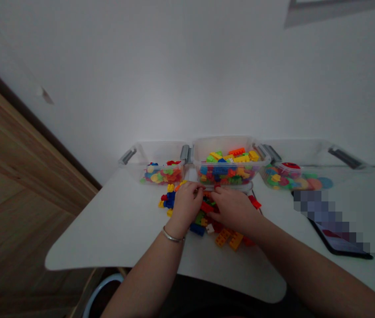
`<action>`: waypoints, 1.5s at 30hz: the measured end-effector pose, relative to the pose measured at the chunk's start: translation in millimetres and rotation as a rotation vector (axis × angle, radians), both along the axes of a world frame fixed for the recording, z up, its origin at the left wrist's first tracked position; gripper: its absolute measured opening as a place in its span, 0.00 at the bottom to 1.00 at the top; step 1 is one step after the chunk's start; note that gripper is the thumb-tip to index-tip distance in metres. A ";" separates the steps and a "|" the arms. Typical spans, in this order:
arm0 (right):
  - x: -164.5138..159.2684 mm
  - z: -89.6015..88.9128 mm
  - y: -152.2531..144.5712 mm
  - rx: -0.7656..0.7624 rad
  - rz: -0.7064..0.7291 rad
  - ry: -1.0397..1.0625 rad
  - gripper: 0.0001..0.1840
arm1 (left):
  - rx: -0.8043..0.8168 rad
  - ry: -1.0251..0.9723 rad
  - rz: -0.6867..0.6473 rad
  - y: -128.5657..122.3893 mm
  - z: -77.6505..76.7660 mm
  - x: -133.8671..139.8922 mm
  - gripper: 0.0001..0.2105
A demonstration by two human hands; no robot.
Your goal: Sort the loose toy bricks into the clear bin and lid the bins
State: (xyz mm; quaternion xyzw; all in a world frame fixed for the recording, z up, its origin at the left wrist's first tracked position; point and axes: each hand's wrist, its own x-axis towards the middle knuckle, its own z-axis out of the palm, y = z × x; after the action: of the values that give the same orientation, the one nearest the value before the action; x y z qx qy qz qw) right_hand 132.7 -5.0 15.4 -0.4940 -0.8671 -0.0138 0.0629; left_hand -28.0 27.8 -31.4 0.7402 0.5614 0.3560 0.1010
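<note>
A heap of colourful plastic building bricks (197, 229) lies on the white table in front of me. Over its left part, my left hand (187, 202) has its fingers curled in; whatever is between them is too hidden to make out. From the right, my right hand (235, 206) reaches over the heap, thumb and fingers apart, with the fingertips touching bricks. A red brick (206, 206) shows between the two hands. Orange bricks (223, 237) lie at the heap's near edge, and blue and yellow pieces (167, 201) sit just left of my left hand.
Behind the heap stand three clear plastic bins: a left bin (160, 150) with small pieces, a middle bin (203, 145) full of bricks, and a right bin (306, 150) with round pieces. A phone (326, 236) lies at right. The table's near edge (233, 287) is close to me.
</note>
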 end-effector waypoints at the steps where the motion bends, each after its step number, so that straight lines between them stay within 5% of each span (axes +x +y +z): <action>1: 0.3 -1.1 0.4 -0.004 0.002 0.002 0.14 | -0.002 -0.004 -0.004 0.1 -0.3 -0.1 0.08; 28: 5.4 -4.3 10.6 -0.099 -0.012 0.023 0.12 | -0.034 -0.039 0.010 0.8 0.9 -0.5 0.13; 38: 75.1 46.2 22.7 0.154 -0.213 0.452 0.10 | 0.005 -0.052 0.002 -2.4 4.7 0.4 0.12; 45: 104.1 33.1 51.1 0.419 -0.479 0.789 0.21 | -0.026 -0.050 -0.003 -2.1 3.2 1.3 0.09</action>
State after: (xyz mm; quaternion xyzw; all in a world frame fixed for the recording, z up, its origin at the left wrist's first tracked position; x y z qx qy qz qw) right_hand 236.8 46.0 48.5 -0.6235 -0.6182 -0.0138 0.4783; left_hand -26.7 25.7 -28.2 0.7306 0.5621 0.3667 0.1251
